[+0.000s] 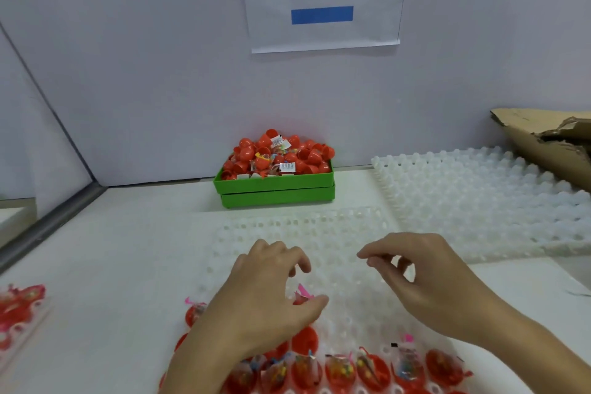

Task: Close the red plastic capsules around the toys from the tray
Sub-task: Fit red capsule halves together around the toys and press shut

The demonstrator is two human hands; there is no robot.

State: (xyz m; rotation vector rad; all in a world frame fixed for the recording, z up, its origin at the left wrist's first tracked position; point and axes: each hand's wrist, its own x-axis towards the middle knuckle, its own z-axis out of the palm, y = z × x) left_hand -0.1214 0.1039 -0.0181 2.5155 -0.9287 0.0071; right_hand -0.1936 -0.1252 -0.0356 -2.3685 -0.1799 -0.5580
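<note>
At far left lies one blurred tray of red capsules [19, 307]. The left hand [265, 294] hovers with loosely curled, empty fingers over the white dimpled tray [335, 233], whose near row holds about seven red capsule halves [371, 371] with bagged toys. One green bin [276, 190] sits behind. The right hand [425, 272] hovers, relaxed and empty. A second white tray [479, 195] lies right.

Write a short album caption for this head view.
Two hands, left hand and right hand, hover over a white tray of toy-filled red capsules.
</note>
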